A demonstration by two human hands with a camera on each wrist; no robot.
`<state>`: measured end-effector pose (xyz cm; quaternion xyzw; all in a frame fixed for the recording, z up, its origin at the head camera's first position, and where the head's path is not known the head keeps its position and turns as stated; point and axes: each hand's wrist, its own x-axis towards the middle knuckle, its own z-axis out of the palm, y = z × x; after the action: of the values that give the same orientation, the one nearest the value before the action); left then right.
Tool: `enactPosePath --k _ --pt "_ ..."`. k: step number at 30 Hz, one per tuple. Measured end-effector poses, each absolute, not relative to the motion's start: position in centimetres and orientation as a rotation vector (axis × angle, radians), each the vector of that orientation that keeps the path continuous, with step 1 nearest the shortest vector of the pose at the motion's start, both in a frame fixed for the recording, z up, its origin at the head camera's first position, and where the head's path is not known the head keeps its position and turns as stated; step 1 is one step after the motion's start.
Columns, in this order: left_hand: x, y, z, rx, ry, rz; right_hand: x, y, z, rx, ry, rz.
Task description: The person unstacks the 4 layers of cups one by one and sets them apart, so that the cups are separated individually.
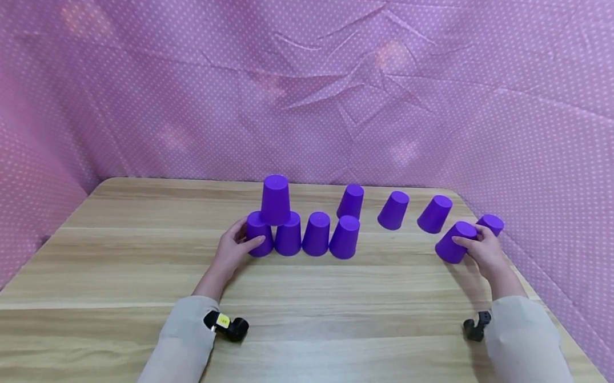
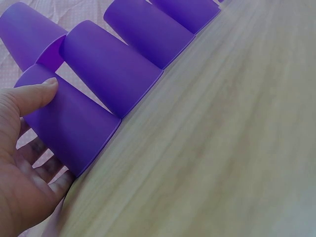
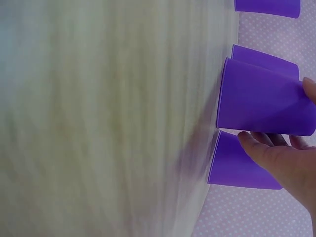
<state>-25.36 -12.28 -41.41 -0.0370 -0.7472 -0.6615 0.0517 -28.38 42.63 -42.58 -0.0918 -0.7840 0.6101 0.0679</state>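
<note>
In the head view several purple cups stand upside down, and my left hand (image 1: 232,249) holds the leftmost cup (image 1: 260,249) of a front row. Its thumb lies across the near side, and the other fingers are round the outer side. One cup (image 1: 275,201) sits on top, bridging that cup and its neighbour (image 1: 288,238). Two further cups, a third (image 1: 316,235) and a fourth (image 1: 344,238), continue the row. At the right my right hand (image 1: 487,252) grips another upside-down cup (image 1: 453,245); in the right wrist view this cup (image 3: 261,98) hides part of one behind.
Farther back stand more upside-down cups: one (image 1: 351,200) behind the row's right end, another (image 1: 393,210), then one (image 1: 435,214). A cup (image 1: 492,223) is partly hidden behind my right hand. Pink dotted cloth (image 1: 302,89) hangs round the wooden table (image 1: 313,322).
</note>
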Motion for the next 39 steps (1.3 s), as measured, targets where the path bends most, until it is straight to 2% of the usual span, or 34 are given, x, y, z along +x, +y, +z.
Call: enactPosePath --k 3,5,12,28,39 --pt "-25.4 -12.3 -41.4 -0.112 -2.26 -2.014 -28.7 42.9 -42.8 -0.232 -2.307 1.879" --pt "-25.2 -12.2 -41.1 -0.113 -2.259 -2.015 -28.1 42.1 -41.7 -0.215 -2.337 1.853" --pt "-25.3 -12.2 -41.2 -0.105 -2.245 -2.051 -24.4 38.1 -35.3 -0.196 -2.567 1.637" --pt "-25.4 -12.2 -41.7 -0.093 -2.281 -2.003 -24.7 36.9 -31.3 -0.05 -2.624 1.473" --pt "-25.5 -12.2 -41.8 -0.106 -2.26 -2.016 -25.7 32.9 -28.7 0.112 -2.562 1.552"
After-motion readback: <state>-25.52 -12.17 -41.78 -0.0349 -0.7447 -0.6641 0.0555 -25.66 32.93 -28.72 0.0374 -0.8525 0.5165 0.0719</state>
